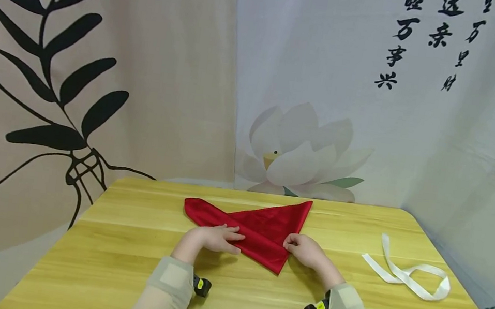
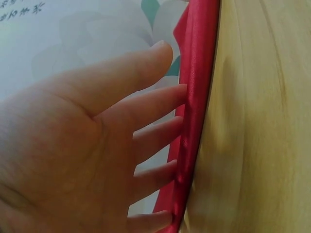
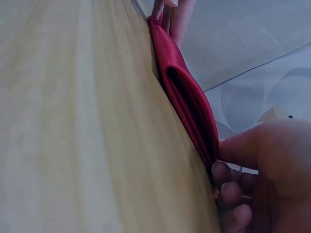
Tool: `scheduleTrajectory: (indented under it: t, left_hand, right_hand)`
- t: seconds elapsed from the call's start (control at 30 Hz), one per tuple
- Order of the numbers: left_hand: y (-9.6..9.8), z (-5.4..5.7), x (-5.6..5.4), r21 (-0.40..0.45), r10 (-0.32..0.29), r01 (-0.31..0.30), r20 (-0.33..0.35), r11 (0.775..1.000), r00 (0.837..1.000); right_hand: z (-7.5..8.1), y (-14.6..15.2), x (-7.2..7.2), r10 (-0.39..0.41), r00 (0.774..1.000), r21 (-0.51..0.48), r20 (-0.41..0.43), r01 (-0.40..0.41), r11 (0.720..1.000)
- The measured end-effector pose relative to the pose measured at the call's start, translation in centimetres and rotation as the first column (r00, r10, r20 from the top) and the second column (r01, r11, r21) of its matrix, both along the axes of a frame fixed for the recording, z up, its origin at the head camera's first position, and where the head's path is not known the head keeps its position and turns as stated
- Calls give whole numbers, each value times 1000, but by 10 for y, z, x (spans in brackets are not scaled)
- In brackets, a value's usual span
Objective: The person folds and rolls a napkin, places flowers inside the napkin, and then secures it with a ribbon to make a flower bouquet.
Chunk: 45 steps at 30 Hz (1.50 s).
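Observation:
A red satiny cloth [image 1: 266,225] lies on the wooden table, its near edge folded over in a band and one pointed corner reaching to the back. My left hand [image 1: 217,238] rests on the band left of its middle; in the left wrist view the fingers [image 2: 158,128] are spread and straight, tips on the cloth. At the cloth's right edge my right hand [image 1: 305,250] pinches the fold between thumb and curled fingers. Seen in the right wrist view, the folded layers [image 3: 189,104] gape open in a loop beside the right thumb [image 3: 243,148].
A white ribbon [image 1: 426,293] lies looped on the right side of the wooden table [image 1: 96,270]. Behind the table hangs a printed curtain [image 1: 181,88] with leaves, a lotus flower and written characters. Each wrist wears a small black camera.

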<state>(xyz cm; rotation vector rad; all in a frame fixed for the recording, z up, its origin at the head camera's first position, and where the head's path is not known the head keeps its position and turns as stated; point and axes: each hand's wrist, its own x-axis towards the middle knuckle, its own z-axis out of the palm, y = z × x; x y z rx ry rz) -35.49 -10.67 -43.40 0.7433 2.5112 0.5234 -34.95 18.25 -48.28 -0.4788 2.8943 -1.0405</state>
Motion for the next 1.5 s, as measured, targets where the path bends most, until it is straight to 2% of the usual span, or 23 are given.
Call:
scheduleTrajectory:
  t: [0.13, 0.23, 0.43, 0.57, 0.63, 0.73, 0.83, 0.9, 1.07, 1.23, 1.3, 1.5]
  left_hand:
    - [1, 1, 2, 5, 8, -8, -3, 1000, 1000]
    - [1, 1, 2, 2, 8, -8, -6, 1000, 1000]
    - [0, -1, 2, -1, 11, -11, -12, 1000, 1000]
    - [-1, -2, 3, -4, 1, -1, -18, 1000, 1000]
    - [-1, -2, 3, -7, -5, 4, -17, 1000, 1000]
    - [-1, -2, 3, -9, 0, 0, -11, 1000, 1000]
    - [-1, -2, 2, -7, 10, -10, -9, 1000, 1000]
    - [-1, -1, 2, -3, 12, -12, -6, 1000, 1000]
    - [0, -3, 0, -6, -4, 4, -13, 1000, 1000]
    - [-1, -5, -3, -22, -11, 10, -34, 1000, 999]
    - [-2, -4, -4, -21, -14, 13, -40, 1000, 999]
    - [-4, -7, -6, -21, -36, 35, -49, 999, 998]
  right_hand:
    - [2, 1, 1, 49, 998, 5, -30, -49, 999]
    - [2, 1, 2, 53, 998, 7, -33, -53, 999]
    - [2, -5, 4, -23, 1000, -32, -21, 22, 999]
    - [5, -11, 9, -62, 995, 14, -80, 63, 998]
    - [7, -15, 11, -32, 992, 57, -121, 39, 998]
    - [10, -20, 14, 93, 982, 93, -166, -78, 993]
    - [12, -23, 15, 216, 963, 84, -159, -204, 975]
    - [11, -23, 15, 257, 956, 60, -140, -250, 966]
    - [6, -19, 13, 277, 957, 0, -88, -278, 961]
    - [7, -15, 12, 290, 957, -46, 8, -290, 956]
    - [8, -15, 12, 302, 953, -33, 24, -302, 953]
    - [10, -19, 15, 350, 937, 87, -6, -348, 933]
